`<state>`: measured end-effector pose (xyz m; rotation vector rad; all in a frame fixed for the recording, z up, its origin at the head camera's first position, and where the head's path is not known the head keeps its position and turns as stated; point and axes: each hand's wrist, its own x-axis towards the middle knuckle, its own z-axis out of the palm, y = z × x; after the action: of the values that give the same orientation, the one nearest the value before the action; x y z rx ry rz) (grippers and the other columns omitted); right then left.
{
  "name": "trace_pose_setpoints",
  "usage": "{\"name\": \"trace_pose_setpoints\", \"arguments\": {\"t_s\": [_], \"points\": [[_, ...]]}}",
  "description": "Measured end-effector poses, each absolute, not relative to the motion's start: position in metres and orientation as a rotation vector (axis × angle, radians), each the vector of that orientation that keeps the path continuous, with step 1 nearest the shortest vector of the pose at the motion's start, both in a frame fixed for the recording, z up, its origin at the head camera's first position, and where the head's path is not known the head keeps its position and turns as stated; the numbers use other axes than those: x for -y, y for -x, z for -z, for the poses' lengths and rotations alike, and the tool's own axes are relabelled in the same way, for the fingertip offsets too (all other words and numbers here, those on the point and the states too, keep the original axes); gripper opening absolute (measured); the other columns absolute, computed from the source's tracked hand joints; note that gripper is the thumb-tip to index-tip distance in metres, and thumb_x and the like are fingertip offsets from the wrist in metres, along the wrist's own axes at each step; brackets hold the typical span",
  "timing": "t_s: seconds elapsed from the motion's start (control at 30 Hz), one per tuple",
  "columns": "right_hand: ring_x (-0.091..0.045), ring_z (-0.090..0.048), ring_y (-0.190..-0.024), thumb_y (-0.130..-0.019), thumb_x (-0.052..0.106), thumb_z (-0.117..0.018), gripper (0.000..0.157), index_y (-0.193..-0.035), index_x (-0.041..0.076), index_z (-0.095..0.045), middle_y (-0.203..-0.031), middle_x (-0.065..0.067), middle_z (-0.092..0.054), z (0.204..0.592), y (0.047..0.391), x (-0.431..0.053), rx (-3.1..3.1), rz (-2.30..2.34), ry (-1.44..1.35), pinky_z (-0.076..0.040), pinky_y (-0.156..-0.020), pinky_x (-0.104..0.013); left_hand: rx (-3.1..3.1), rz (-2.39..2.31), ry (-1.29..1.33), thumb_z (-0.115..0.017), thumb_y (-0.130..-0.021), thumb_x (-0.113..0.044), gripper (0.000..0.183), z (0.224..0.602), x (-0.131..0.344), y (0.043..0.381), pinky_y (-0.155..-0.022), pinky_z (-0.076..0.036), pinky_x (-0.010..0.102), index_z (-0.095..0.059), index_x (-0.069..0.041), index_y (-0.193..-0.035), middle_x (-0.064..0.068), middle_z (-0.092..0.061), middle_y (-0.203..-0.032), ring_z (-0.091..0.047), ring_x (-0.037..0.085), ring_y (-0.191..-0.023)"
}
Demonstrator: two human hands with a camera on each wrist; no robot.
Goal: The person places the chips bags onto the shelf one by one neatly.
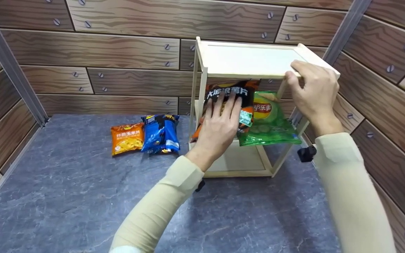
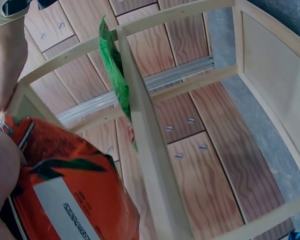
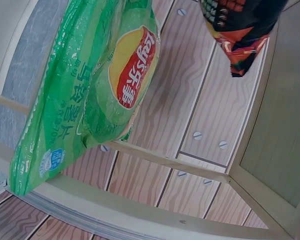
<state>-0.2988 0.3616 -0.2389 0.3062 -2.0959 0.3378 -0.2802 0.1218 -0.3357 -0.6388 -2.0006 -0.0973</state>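
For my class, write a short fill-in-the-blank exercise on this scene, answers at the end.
1. The ____ hand touches the black-and-orange bag.
2. The right hand touches the ____ panel of the rack.
3. Beside the yellow-orange bag lies a mostly ____ bag.
4. The Latin lettering on the green bag reads ____.

Missing words: left; top; blue; Lay's.

Bright light whitens the pale wooden rack [image 1: 251, 58], soft shadow past its front edge on the blue-grey marbled tabletop [image 1: 83, 193] — wrist views bowed.
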Motion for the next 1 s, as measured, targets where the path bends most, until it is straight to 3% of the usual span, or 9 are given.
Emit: {"name": "trace_pose_setpoints", "arguments": {"t_s": [0.3,0.43,0.57,0.7,1.0], "points": [[-0.033,-0.065,-0.115,-0.093,0.047,-0.046,0.051,-0.115,0.01,-0.073,-0.122,-0.006,-0.072,0.24,0.3,-0.36,2.099,-0.339,-0.308,-0.041,-0.1,-0.05,2.017,-0.009,0.478,-0.052,-0.098,-0.009,0.038,0.352,-0.137,0.298,-0.099,-0.053,0.053,-0.059,-0.008,-0.135,0.012,-0.06,-0.139,-0.058,0.035,-0.127],[-0.033,-0.065,-0.115,-0.093,0.047,-0.046,0.051,-0.115,0.01,-0.073,-0.122,-0.007,-0.072,0.24,0.299,-0.361,2.099,-0.341,-0.303,-0.041,-0.1,-0.05,2.071,-0.016,0.484,-0.053,-0.098,-0.018,0.04,0.355,-0.142,0.299,-0.102,-0.05,0.053,-0.058,-0.009,-0.137,0.013,-0.058,-0.141,-0.056,0.037,-0.129],[-0.033,-0.065,-0.115,-0.093,0.047,-0.046,0.051,-0.116,0.009,-0.073,-0.123,-0.007,-0.071,0.239,0.299,-0.361,2.102,-0.34,-0.3,-0.041,-0.1,-0.05,2.225,-0.023,0.522,-0.063,-0.09,-0.046,0.067,0.355,-0.143,0.297,-0.11,-0.043,0.055,-0.05,-0.008,-0.143,0.014,-0.05,-0.149,-0.049,0.038,-0.136],[-0.034,-0.065,-0.115,-0.093,0.047,-0.046,0.051,-0.116,0.009,-0.073,-0.123,-0.007,-0.071,0.239,0.299,-0.36,2.104,-0.34,-0.307,-0.041,-0.1,-0.051,2.404,-0.067,0.566,-0.061,-0.083,-0.068,0.095,0.353,-0.142,0.293,-0.116,-0.033,0.057,-0.038,-0.008,-0.151,0.015,-0.038,-0.158,-0.038,0.038,-0.144],[-0.033,-0.065,-0.115,-0.093,0.048,-0.047,0.051,-0.115,0.01,-0.073,-0.122,-0.005,-0.072,0.239,0.298,-0.361,2.1,-0.342,-0.306,-0.041,-0.098,-0.053,2.561,-0.025,0.619,-0.058,-0.079,-0.074,0.11,0.354,-0.143,0.29,-0.122,-0.018,0.059,-0.018,-0.009,-0.159,0.015,-0.017,-0.166,-0.017,0.039,-0.152]]}}
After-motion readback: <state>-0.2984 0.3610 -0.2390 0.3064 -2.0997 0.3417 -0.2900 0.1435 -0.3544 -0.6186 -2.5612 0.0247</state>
